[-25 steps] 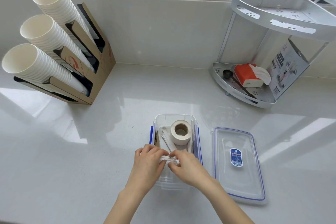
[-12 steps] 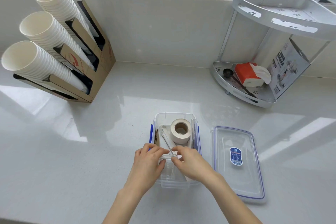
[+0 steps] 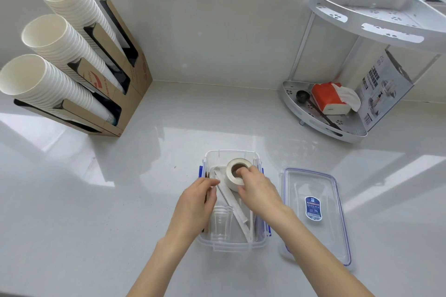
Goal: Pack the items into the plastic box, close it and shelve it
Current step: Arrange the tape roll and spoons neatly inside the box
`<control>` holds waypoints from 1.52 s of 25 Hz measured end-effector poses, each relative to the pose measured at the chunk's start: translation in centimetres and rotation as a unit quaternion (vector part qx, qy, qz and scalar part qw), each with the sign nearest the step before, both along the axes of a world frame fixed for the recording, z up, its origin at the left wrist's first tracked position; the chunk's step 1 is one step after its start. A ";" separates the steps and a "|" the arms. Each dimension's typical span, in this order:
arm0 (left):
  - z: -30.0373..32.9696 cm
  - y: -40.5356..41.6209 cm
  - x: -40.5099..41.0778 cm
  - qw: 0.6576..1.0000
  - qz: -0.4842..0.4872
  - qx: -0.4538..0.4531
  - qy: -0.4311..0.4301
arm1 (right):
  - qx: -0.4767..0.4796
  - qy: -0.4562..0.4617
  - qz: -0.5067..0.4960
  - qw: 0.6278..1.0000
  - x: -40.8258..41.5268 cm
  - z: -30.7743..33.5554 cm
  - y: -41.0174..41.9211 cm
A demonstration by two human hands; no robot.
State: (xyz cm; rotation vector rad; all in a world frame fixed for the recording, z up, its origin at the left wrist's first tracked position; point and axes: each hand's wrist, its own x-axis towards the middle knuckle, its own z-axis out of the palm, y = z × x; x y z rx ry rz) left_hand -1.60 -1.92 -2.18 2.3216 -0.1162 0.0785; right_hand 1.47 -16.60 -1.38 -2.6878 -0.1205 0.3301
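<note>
A clear plastic box [image 3: 231, 246] with blue latches stands on the white counter in front of me. Inside it, a white tape roll [image 3: 232, 184] sits at the far end. My right hand [image 3: 259, 191] grips the roll, one finger in its core. A clear cup [image 3: 220, 223] lies at the near end. Long paper-wrapped sticks [image 3: 237, 212] run diagonally through the box. My left hand [image 3: 196, 204] is at the box's left wall, fingertips pinched on the far end of a wrapped stick. The clear lid [image 3: 316, 231] with a blue label lies flat just right of the box.
A cardboard holder [image 3: 131, 79] with three slanted stacks of paper cups [image 3: 55, 41] stands at the back left. A white two-tier corner rack [image 3: 318, 125] at the back right holds a red tissue pack [image 3: 324, 97], a black spoon and a printed carton. A wall and window ledge run behind.
Both hands let go of the clear cup, which now lies in the box's near end. My right hand moved forward onto the tape roll, my left onto the wrapped sticks.
</note>
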 end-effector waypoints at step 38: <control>-0.4 -6.8 5.2 0.926 -0.053 0.113 0.355 | 0.171 -0.150 -0.043 0.973 2.1 3.8 -3.8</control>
